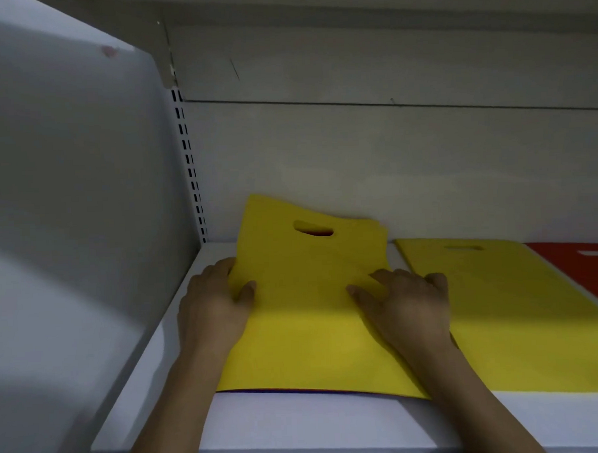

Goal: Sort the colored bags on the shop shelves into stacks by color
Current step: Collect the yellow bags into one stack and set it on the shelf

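A yellow bag (305, 315) with a cut-out handle lies on top of a mixed pile on the white shelf (299, 425); thin blue and red edges show under its front edge. My left hand (213, 298) pinches the bag's left edge, thumb on top and fingers beneath. My right hand (405, 304) rests on the bag's right side with fingers spread and slightly bent. The bag's far end curls up against the back wall. To the right lies a second yellow bag stack (507, 313), flat. A red bag (580, 265) lies beyond it at the right edge.
A grey side panel (67, 202) closes off the shelf on the left, with a slotted upright (188, 162) in the corner. The pale back wall (391, 171) stands right behind the bags. An upper shelf runs overhead.
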`<state>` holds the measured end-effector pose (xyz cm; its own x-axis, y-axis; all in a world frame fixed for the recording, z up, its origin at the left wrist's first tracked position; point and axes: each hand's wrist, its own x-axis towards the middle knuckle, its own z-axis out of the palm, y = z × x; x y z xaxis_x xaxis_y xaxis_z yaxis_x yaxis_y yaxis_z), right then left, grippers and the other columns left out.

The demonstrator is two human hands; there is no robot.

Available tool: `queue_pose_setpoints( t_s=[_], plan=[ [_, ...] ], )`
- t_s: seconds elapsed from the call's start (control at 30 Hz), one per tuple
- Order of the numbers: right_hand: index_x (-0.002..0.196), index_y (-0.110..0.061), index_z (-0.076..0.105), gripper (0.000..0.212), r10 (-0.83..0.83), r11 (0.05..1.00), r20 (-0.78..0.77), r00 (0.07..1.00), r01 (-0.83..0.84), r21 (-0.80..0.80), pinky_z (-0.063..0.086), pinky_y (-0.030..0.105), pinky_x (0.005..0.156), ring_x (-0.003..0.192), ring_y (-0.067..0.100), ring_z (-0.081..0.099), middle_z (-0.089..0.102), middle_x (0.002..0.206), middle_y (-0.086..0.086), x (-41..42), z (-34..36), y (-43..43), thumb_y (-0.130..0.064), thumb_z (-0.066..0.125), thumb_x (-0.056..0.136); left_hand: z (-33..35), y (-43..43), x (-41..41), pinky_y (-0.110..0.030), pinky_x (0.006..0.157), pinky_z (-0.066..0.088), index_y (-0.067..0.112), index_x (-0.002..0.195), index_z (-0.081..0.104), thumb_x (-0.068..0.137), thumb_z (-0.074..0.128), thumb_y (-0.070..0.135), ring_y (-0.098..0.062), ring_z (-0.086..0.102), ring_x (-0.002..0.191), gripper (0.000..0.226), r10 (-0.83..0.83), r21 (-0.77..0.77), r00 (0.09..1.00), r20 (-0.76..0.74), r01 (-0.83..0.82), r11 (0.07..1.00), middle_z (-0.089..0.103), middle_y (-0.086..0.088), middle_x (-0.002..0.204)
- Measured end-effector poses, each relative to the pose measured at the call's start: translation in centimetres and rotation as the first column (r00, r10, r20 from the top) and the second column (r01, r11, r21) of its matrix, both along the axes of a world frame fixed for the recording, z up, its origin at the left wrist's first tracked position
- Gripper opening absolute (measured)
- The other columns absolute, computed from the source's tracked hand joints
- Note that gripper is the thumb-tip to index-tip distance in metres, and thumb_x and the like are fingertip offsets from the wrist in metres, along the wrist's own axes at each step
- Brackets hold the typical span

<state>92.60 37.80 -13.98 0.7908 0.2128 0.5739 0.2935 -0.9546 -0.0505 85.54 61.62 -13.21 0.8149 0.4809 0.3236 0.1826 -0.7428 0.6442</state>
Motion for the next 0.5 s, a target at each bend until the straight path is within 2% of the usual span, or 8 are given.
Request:
queue_pose_setpoints(
  t_s=[0.07, 0.17, 0.27, 0.37, 0.43, 0.5],
  plan=[
    [0.088, -0.020, 0.072, 0.050, 0.013, 0.998, -0.016, 1.000, -0.012, 0.066, 0.033, 0.036, 0.072, 0.055, 0.024, 0.064, 0.067, 0.062, 0.004, 0.0, 0.2, -0.2, -0.060, 0.044, 0.078, -0.1, 0.1, 0.0, -0.042, 0.071, 0.050, 0.022, 0.129, 0.053, 0.082, 0.057, 0.040, -0.030, 0.058, 0.094, 0.051, 0.006, 0.012, 0.999, 0.035, -0.007, 1.000, 0.064, -0.006, 0.108],
    [0.103, -0.019, 0.069, 0.048, 0.074, 0.986, 0.005, 0.997, -0.074, 0.146, 0.030, 0.037, 0.076, 0.063, 0.026, 0.066, 0.071, 0.079, 0.005, 0.3, 0.1, -0.4, -0.053, 0.047, 0.078, -0.3, 0.1, 0.0, -0.034, 0.061, 0.042, 0.018, 0.131, 0.048, 0.085, 0.061, 0.009, -0.029, 0.056, 0.083, 0.048, 0.024, 0.021, 0.993, 0.112, -0.027, 0.999, 0.062, -0.008, 0.102],
    [0.108, -0.017, 0.068, 0.037, 0.172, 0.955, 0.019, 0.985, -0.171, 0.242, 0.034, 0.036, 0.077, 0.070, 0.032, 0.066, 0.069, 0.094, 0.009, 0.6, 0.4, -0.5, -0.036, 0.058, 0.077, 0.2, -0.2, -0.1, -0.030, 0.068, 0.043, 0.012, 0.115, 0.062, 0.083, 0.057, -0.007, -0.031, 0.060, 0.092, 0.038, -0.041, 0.064, 0.982, 0.183, 0.029, 0.998, 0.065, -0.010, 0.109],
    [0.113, -0.017, 0.068, 0.033, 0.244, 0.898, 0.016, 0.970, -0.232, 0.375, 0.047, 0.039, 0.077, 0.088, 0.035, 0.066, 0.068, 0.109, 0.011, 0.4, 1.4, -0.8, -0.021, 0.066, 0.080, 1.8, -1.0, -0.6, -0.030, 0.071, 0.045, 0.012, 0.105, 0.070, 0.080, 0.059, -0.008, -0.032, 0.062, 0.094, 0.033, -0.059, 0.183, 0.977, 0.203, 0.021, 0.983, 0.067, -0.009, 0.110],
    [0.116, -0.018, 0.067, 0.032, 0.255, 0.857, 0.010, 0.967, -0.231, 0.461, 0.048, 0.035, 0.077, 0.097, 0.033, 0.064, 0.065, 0.115, 0.009, 0.4, 2.2, -1.7, -0.019, 0.066, 0.085, 3.5, -1.7, -0.8, -0.024, 0.069, 0.039, 0.013, 0.107, 0.070, 0.082, 0.059, -0.004, -0.029, 0.062, 0.093, 0.032, -0.050, 0.194, 0.978, 0.205, 0.010, 0.981, 0.067, -0.007, 0.113],
    [0.117, -0.018, 0.066, 0.031, 0.259, 0.830, 0.034, 0.965, -0.241, 0.503, 0.047, 0.033, 0.078, 0.100, 0.029, 0.063, 0.066, 0.114, 0.007, 0.6, 2.9, -3.2, -0.019, 0.066, 0.086, 5.1, -2.7, -0.8, -0.024, 0.073, 0.040, 0.012, 0.109, 0.069, 0.084, 0.054, 0.006, -0.029, 0.062, 0.095, 0.030, -0.088, 0.181, 0.974, 0.210, 0.050, 0.982, 0.066, -0.007, 0.115]
  ],
)
